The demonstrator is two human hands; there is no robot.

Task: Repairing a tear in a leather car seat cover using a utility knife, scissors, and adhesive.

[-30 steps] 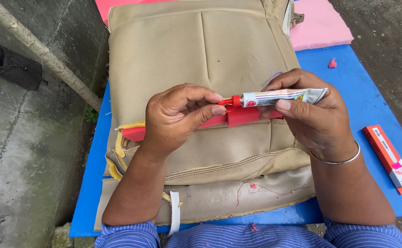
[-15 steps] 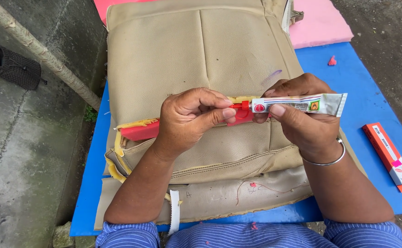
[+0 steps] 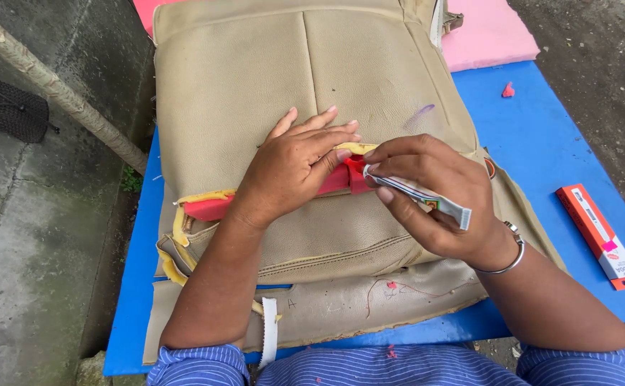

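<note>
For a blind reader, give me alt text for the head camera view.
A left hand presses a red strip against a beige seat cover while the right hand holds a small tube to it, on a blue table; an orange box lies right.

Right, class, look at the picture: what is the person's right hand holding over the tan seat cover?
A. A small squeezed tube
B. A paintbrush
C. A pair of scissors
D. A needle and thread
A: the right hand grips a small flattened tube, its tip at the red strip that the left hand presses onto the seat cover.
</note>
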